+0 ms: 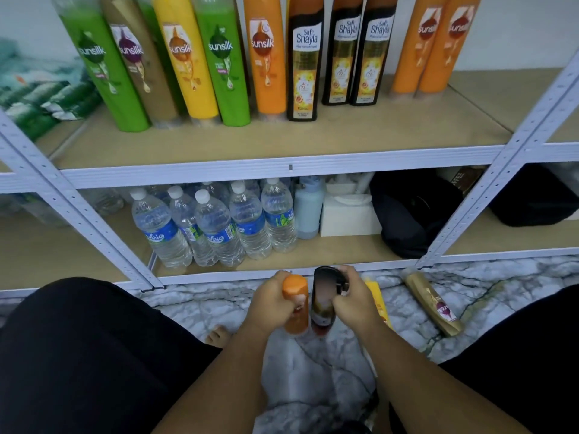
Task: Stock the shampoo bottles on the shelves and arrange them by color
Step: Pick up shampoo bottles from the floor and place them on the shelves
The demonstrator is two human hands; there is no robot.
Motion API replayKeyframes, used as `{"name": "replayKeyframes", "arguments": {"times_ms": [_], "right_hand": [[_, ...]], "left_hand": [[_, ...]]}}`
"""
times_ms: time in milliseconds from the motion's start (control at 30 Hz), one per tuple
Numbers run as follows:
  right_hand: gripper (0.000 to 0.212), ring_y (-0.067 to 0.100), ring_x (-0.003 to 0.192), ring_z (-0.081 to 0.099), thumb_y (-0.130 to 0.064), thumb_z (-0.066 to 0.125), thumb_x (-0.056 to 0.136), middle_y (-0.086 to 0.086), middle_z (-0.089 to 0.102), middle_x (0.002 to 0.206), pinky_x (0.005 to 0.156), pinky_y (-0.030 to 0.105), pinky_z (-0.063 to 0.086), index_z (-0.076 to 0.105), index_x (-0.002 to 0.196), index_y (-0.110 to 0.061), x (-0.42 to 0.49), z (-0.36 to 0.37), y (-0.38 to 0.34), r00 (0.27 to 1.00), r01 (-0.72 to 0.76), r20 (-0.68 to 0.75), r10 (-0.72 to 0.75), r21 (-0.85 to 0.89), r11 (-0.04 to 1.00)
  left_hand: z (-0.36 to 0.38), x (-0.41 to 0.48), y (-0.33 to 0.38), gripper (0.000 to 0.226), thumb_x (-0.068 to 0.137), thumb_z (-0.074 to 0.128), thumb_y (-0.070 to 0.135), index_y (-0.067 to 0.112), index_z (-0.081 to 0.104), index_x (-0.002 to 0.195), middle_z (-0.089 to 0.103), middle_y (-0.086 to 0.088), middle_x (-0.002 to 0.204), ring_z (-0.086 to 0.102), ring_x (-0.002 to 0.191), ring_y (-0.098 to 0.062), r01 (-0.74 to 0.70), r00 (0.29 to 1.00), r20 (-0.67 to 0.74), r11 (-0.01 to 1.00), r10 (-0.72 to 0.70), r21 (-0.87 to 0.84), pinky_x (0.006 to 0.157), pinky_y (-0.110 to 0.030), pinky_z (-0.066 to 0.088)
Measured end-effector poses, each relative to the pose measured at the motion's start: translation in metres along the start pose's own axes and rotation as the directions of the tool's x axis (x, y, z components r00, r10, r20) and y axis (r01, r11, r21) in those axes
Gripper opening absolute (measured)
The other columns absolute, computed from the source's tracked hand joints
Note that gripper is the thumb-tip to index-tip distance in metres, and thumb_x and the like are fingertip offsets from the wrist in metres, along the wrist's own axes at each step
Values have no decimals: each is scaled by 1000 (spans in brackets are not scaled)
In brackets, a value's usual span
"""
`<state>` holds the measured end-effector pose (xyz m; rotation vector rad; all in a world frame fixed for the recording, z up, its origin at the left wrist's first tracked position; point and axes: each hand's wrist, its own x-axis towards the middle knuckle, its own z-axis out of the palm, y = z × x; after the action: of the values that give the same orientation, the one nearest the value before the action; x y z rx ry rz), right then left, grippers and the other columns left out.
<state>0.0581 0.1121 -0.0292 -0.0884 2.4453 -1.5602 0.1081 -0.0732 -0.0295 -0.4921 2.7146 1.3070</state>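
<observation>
Near: my left hand (272,303) grasps an orange plastic shampoo bottle (296,308), my right hand (354,303) a dark brown plastic bottle (322,300), both low by the marbled floor (219,305), presumably bound for shelving. Far: beige shelf board (376,133), bottle colours unsorted.

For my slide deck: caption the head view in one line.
Left hand grips an orange bottle, right hand a dark bottle, below the stocked shampoo shelf.

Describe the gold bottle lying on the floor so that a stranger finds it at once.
Find the white metal shelf unit and look down to the marbled floor before it. Right of the right hand, beyond the yellow bottle, lies the gold bottle. It alone on the floor is gold, with a purple emblem.
</observation>
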Motion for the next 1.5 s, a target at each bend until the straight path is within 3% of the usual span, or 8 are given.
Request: {"name": "replayKeyframes", "arguments": {"times_ms": [200, 300, 433, 700, 967, 1233, 1400, 1500], "right_hand": [[34, -4, 103, 62, -14, 73, 90, -14, 67, 110, 78, 13, 49, 58, 112, -35, 13, -35, -93, 978, 195, -127, -167, 256, 947], [36, -6, 108, 60, -20, 73, 91, -16, 67, 115, 86, 19, 51, 59, 121, -33, 21, -61, -145, 940, 328, -184, -288, 252, 911], [33, 6, 110, 65, -28, 71, 92, -12, 71, 114, 90, 34, 56, 60, 122, -39, 36, -102, -221, 877, 476, -215, -430, 266, 838], [29, -7, 105, 63, -29, 63, 97, -25, 67, 112, 92, 29, 54, 57, 125, -37, 67, -166, -308, 774, 630, -215, -595, 179, 755], [30, -11, 101, 62, -33, 61, 98, -34, 65, 105, 80, 19, 52, 54, 125, -46, 110, -195, -312, 774, 631, -255, -580, 232, 740], [34, -2, 110, 60, -36, 59, 99, -24, 64, 116, 94, 35, 54, 52, 132, -41, 153, -201, -307, 811, 575, -274, -517, 205, 792], [25, -15, 94, 54, -44, 56, 98, -37, 55, 101, 77, 17, 47, 44, 119, -53, 164, -197, -306, 843, 536, -182, -506, 199, 820], [43, -6, 107, 57, -36, 62, 96, -31, 59, 113, 89, 28, 49, 42, 132, -49, 168, -196, -294, 876, 481, -75, -476, 180, 858]], "left_hand": [[-60, 10, 80, 45, 86, 76, 36, 39, 54, 125, 66, 14, 108, 62, 98, -9, -200, 972, -148, 971, 180, -134, 88, -30, 48], [-102, 13, 126, 38, 88, 75, 36, 51, 51, 113, 63, 22, 108, 62, 100, -2, -324, 926, -270, 921, 263, -217, 86, -26, 51], [-153, 18, 199, 36, 90, 72, 38, 45, 53, 120, 65, 17, 113, 62, 105, -2, -502, 830, -416, 823, 372, -264, 86, -27, 53], [-193, 57, 309, 38, 92, 68, 41, 38, 52, 126, 61, 21, 104, 58, 92, 9, -635, 691, -561, 754, 457, -168, 82, -25, 53], [-174, 101, 349, 45, 94, 65, 43, 36, 47, 134, 58, 18, 113, 57, 105, -5, -573, 723, -538, 811, 433, -117, 88, -30, 53], [-162, 133, 352, 48, 95, 61, 47, 35, 44, 138, 59, 10, 128, 59, 113, -10, -525, 748, -534, 843, 395, -111, 94, -38, 57], [-163, 142, 335, 61, 93, 59, 53, 37, 36, 147, 54, 20, 131, 54, 119, -3, -563, 759, -468, 817, 453, -122, 98, -35, 54], [-155, 145, 314, 78, 88, 71, 45, 41, 24, 151, 53, 18, 141, 55, 127, -7, -532, 811, -351, 840, 468, -109, 105, -41, 51]]}}
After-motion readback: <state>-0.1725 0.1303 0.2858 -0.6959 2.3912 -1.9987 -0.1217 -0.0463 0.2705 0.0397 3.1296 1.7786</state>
